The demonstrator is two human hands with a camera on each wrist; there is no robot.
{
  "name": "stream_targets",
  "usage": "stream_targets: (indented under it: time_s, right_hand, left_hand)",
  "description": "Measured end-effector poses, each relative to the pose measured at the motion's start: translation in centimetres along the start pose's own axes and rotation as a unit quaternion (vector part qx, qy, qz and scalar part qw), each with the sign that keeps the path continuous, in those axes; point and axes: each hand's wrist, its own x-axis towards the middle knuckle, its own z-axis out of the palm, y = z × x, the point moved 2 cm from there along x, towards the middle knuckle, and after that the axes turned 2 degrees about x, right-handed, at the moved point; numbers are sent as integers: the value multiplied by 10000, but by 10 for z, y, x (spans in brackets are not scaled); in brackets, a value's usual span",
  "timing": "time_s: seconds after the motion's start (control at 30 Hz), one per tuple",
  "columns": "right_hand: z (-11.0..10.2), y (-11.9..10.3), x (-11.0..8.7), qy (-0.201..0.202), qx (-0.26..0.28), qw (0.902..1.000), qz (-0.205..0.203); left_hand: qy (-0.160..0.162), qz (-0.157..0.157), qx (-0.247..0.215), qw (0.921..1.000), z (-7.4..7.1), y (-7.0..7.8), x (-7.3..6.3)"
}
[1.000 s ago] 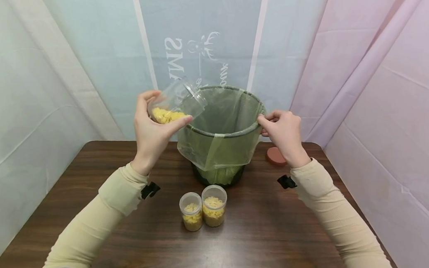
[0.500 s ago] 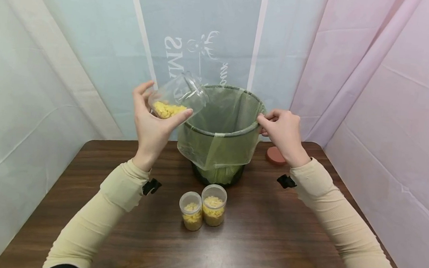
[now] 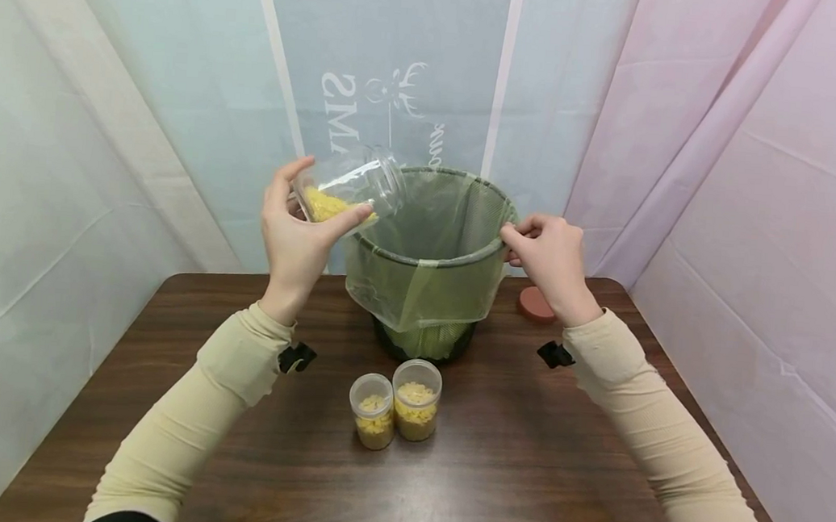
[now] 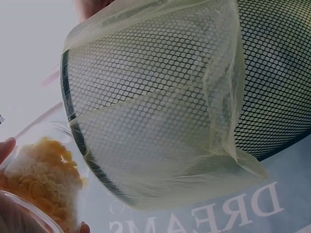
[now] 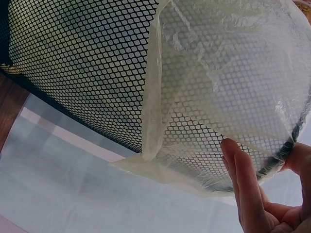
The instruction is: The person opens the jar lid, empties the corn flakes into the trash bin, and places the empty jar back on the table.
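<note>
My left hand (image 3: 294, 244) grips a clear plastic jar (image 3: 354, 177) without a lid. The jar is tipped, its mouth over the left rim of a mesh wastebasket (image 3: 412, 349), and small yellow pieces (image 3: 323, 203) lie along its lower side. In the left wrist view those yellow pieces (image 4: 46, 179) are heaped inside the jar beside the rim. A pale green bag (image 3: 452, 296) lines the wastebasket and folds down over its outside. My right hand (image 3: 552, 258) pinches the rim and bag at the right side; its fingers (image 5: 245, 182) lie against the bag in the right wrist view.
Two clear jars, a smaller one (image 3: 373, 411) and a larger one (image 3: 416, 400), stand in front of the wastebasket with yellow pieces inside. A reddish-brown lid (image 3: 536, 304) lies on the dark wooden table (image 3: 506, 461) to the right. Fabric curtains (image 3: 205, 76) surround the table.
My left hand has raised the jar slightly and tilted it further toward the wastebasket. The yellow pieces have slid along its lower side toward the mouth. My right hand stays at the rim.
</note>
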Motion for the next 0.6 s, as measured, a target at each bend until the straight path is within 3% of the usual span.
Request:
stream_targets:
  time_s: [0.2, 0.47, 0.6]
  right_hand:
    - [1, 0, 0, 51, -14, 10000, -2]
    - [1, 0, -1, 71, -16, 10000, -26]
    - [1, 0, -1, 70, -17, 10000, -37]
  left_hand:
    - [-37, -109, -133, 9998, -1, 0, 0]
    - [-102, 7, -91, 9999, -1, 32, -8]
    - [-121, 90, -11, 9999, 0, 35, -9]
